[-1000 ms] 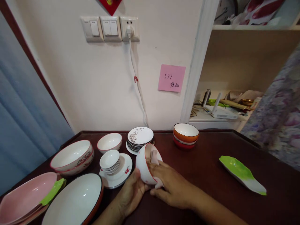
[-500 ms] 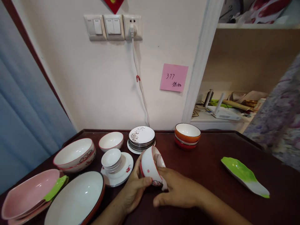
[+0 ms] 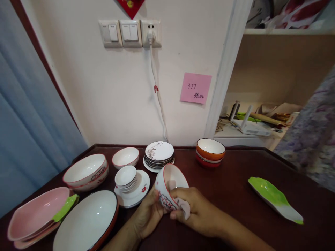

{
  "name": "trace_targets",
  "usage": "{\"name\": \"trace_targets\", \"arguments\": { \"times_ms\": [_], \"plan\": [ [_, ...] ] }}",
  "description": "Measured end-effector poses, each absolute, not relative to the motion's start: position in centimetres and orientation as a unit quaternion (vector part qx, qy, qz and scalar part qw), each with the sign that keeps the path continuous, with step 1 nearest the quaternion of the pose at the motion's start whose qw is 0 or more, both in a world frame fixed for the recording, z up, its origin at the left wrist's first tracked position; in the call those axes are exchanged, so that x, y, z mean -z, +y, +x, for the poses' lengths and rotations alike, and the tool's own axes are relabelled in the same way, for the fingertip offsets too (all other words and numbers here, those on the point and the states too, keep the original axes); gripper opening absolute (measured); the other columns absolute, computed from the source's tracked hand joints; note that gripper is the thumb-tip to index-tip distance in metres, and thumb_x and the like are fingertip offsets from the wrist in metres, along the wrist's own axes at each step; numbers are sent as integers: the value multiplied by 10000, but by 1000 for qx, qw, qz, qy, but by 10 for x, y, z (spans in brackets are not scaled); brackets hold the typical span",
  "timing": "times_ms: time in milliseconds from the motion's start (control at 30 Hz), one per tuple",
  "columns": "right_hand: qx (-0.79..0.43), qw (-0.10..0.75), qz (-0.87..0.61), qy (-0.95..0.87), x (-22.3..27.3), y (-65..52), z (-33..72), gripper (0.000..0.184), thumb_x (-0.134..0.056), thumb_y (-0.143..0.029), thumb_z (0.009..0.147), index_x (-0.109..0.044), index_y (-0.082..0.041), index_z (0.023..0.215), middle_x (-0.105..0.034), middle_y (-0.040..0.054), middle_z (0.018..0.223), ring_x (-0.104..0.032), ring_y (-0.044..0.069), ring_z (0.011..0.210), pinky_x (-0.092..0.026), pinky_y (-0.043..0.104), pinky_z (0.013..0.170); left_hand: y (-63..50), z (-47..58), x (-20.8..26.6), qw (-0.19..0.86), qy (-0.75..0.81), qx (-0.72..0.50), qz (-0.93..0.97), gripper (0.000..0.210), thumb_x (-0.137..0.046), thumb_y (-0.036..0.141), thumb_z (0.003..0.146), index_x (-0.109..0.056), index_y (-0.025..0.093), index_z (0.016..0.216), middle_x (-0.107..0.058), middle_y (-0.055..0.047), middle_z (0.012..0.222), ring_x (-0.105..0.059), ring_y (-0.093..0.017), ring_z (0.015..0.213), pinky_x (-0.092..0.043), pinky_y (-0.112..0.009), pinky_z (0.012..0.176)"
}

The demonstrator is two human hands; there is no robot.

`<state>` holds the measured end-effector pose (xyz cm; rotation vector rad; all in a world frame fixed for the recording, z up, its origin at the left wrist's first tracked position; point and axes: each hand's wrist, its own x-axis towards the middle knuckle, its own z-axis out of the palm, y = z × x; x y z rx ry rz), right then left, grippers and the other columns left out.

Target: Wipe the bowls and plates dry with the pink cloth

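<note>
Tilted on its side above the table is a white bowl (image 3: 164,188) with a red rim and a painted flower pattern. My left hand (image 3: 149,212) holds it from the left and below, fingers behind it. A pale pinkish cloth (image 3: 184,207) is gripped in my right hand (image 3: 197,209), which pinches it over the bowl's near rim, fingers inside and thumb outside. Just left of the bowl stand small stacked white dishes (image 3: 126,176) on white plates (image 3: 131,199). Behind it is a stack of flower-patterned plates (image 3: 159,151).
At left are a large patterned bowl (image 3: 86,172), pink dishes (image 3: 39,211) with a green handle, a wide white bowl (image 3: 87,221), and a smaller red-rimmed bowl (image 3: 125,157) behind. Stacked orange and red bowls (image 3: 210,153) stand back right; a green leaf-shaped dish (image 3: 273,198) lies at right.
The bowl has turned in my hands, so its inside and flower pattern now show more. My right hand has closed around its rim with the cloth. The view has shifted slightly.
</note>
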<state>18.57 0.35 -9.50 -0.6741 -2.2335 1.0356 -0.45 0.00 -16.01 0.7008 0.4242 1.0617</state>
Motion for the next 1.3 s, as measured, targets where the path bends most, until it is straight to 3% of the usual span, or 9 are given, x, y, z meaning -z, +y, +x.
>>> {"name": "trace_targets", "arguments": {
  "times_ms": [233, 300, 400, 533, 700, 900, 1033, 1133, 1300],
  "plan": [
    [-212, 222, -256, -917, 102, 26, 196, 52, -605, -230, 849, -612, -198, 889, -655, 36, 941, -583, 193, 914, -406, 323, 889, 4, 1, 150, 774, 217, -507, 311, 496, -471, 477, 905, -540, 185, 1300, -680, -156, 1146, -603, -307, 1078, -433, -484, 918],
    [-226, 230, -261, -910, 103, 24, 197, 23, -587, -192, 846, -600, -197, 863, -651, 32, 906, -590, 186, 867, -424, 311, 849, 4, 1, 148, 787, 193, -493, 317, 571, -528, 521, 862, -500, 211, 1341, -651, -155, 1204, -577, -320, 1124, -414, -503, 944],
    [-299, 287, -291, -862, 105, 19, 194, 68, -577, -147, 824, -577, -192, 875, -632, 17, 865, -567, 155, 751, -436, 250, 689, 1, 4, 144, 775, 174, -493, 356, 739, -744, 337, 739, -412, 333, 1398, -572, -82, 1337, -504, -290, 1227, -359, -467, 1022],
    [-400, 378, -288, -784, 107, 9, 185, 349, -576, -210, 858, -489, -194, 1195, -638, 56, 1039, -580, 174, 850, -468, 276, 755, -2, 7, 144, 738, 221, -521, 368, 793, -747, 96, 687, -444, 345, 1376, -579, -53, 1333, -494, -257, 1241, -335, -399, 1048],
    [-365, 288, -263, -845, 99, 7, 185, 336, -630, -215, 816, -561, -194, 1144, -644, 77, 1108, -597, 218, 974, -457, 335, 882, 4, 3, 151, 752, 228, -529, 321, 418, -583, 340, 868, -582, 205, 1264, -684, -121, 1178, -583, -287, 1130, -407, -446, 979],
    [-194, 234, -270, -914, 89, 18, 195, 328, -488, -94, 844, -602, -230, 1121, -643, 90, 1207, -526, 242, 1189, -298, 446, 1066, 8, 1, 148, 796, 192, -487, 303, 639, -416, 625, 867, -606, 140, 1237, -671, -167, 1196, -577, -324, 1141, -414, -491, 962],
    [-293, 301, -288, -861, 92, 11, 191, 257, -487, -84, 834, -594, -201, 1036, -664, 66, 1055, -600, 200, 925, -462, 312, 833, 3, 2, 146, 772, 168, -497, 358, 614, -741, 317, 739, -540, 245, 1315, -589, -98, 1336, -485, -296, 1251, -402, -418, 982],
    [-369, 331, -284, -821, 96, 7, 186, 245, -514, -155, 874, -560, -187, 1112, -648, 50, 999, -577, 169, 805, -470, 269, 734, 1, 2, 148, 754, 187, -520, 355, 714, -724, 110, 720, -481, 338, 1352, -586, -51, 1343, -514, -265, 1223, -407, -393, 965],
    [-309, 264, -226, -885, 91, 13, 188, 254, -598, -178, 838, -622, -212, 1088, -656, 65, 1117, -563, 230, 1084, -387, 366, 987, 5, 1, 151, 771, 198, -513, 321, 474, -536, 463, 879, -591, 178, 1255, -675, -147, 1194, -577, -310, 1141, -418, -467, 955]
  ]
}}
